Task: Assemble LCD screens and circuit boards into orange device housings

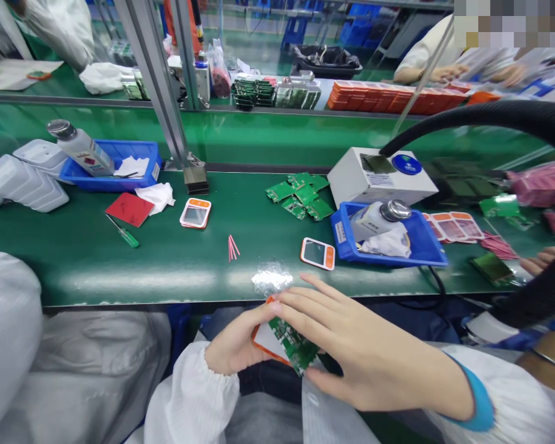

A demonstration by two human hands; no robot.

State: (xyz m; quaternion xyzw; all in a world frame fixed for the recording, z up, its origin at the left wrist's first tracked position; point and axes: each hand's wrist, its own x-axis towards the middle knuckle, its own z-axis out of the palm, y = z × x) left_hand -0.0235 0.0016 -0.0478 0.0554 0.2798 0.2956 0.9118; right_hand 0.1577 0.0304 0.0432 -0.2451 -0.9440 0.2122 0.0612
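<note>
My left hand point(234, 342) grips a small orange-and-white device casing point(267, 342) from below, near my lap in front of the green belt. A green circuit board point(297, 346) lies on that casing. My right hand point(351, 345) lies over the board with its fingers stretched out flat, pressing on it. A crumpled piece of clear film point(271, 277) sits on the belt edge just above my hands. An assembled orange-and-white device point(317, 253) lies on the belt a little further away.
On the green belt point(176, 259) lie loose green boards point(300, 195), another device point(195, 213), pink sticks point(232, 247), a green screwdriver point(124, 232), a red card point(130, 209). Two blue trays point(428, 246) point(141, 161) hold bottles. A white box point(379, 177) and black hose point(513, 117) stand right. Another person's hand point(539, 260) is at right.
</note>
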